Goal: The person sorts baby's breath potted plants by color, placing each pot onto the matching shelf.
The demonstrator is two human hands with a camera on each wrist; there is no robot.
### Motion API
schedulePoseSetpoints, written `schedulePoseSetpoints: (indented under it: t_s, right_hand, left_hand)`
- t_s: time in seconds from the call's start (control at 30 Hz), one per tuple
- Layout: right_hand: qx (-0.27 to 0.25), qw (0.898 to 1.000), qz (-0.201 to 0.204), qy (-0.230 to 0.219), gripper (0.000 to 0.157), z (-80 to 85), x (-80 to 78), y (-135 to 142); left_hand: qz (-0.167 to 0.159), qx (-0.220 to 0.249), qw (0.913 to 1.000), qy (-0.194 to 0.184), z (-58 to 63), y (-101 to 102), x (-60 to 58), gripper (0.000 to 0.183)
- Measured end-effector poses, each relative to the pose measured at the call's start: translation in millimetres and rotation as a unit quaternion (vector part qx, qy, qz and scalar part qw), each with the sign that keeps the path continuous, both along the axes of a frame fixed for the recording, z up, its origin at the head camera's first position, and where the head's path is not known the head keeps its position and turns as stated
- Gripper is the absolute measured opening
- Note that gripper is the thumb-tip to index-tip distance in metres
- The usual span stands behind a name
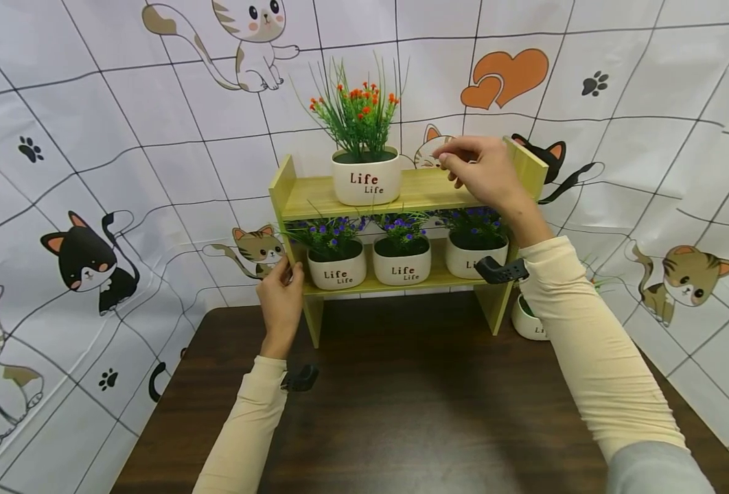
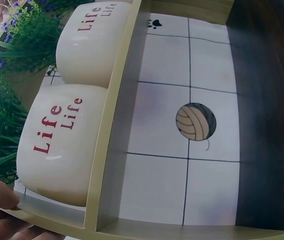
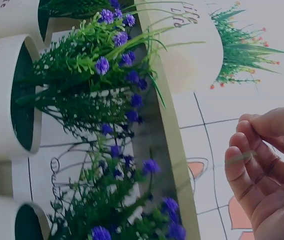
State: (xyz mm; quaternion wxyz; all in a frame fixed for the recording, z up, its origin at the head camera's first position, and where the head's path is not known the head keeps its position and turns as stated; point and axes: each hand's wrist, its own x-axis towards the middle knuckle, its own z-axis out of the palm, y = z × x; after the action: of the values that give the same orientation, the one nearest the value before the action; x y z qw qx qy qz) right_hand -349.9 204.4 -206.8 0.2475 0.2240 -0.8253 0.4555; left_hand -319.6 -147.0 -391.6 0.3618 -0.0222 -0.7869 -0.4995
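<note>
A two-tier wooden shelf (image 1: 423,199) stands against the wall. My left hand (image 1: 281,295) grips the edge of its left side panel; in the left wrist view the thumb (image 2: 4,194) lies inside the panel. Over the right part of the top board, my right hand (image 1: 478,168) hovers with loosely bent fingers, holding nothing. Left of it, a white pot with orange flowers (image 1: 366,180) sits on the top board. The lower board carries three white pots with purple flowers: left (image 1: 338,271), middle (image 1: 403,264) and right (image 1: 466,259).
Beyond the shelf's right leg, another white pot (image 1: 527,326) stands on the dark wooden table (image 1: 371,412), partly hidden by my right sleeve. Walls covered in cat-patterned tile sheeting (image 1: 173,158) close in the back and sides.
</note>
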Motion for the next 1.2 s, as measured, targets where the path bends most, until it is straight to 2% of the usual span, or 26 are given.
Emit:
schedulePoseSetpoints:
  t_s: [0.57, 0.97, 1.2]
  right_hand:
    - [0.006, 0.999, -0.045, 0.007, 0.023, -2.1, 28.7, 45]
    - [0.012, 0.996, -0.085, -0.005, 0.025, -19.4, 48.5, 86]
    - [0.004, 0.996, -0.087, 0.006, 0.022, -33.2, 53.7, 113]
  left_hand:
    - [-0.014, 0.017, 0.9998, 0.0, -0.9, 0, 0.2, 0.029]
    - [-0.02, 0.017, 0.9997, -0.001, -3.1, 0, -0.3, 0.03]
    - [-0.016, 0.015, 0.9998, 0.001, -2.4, 0, -0.7, 0.031]
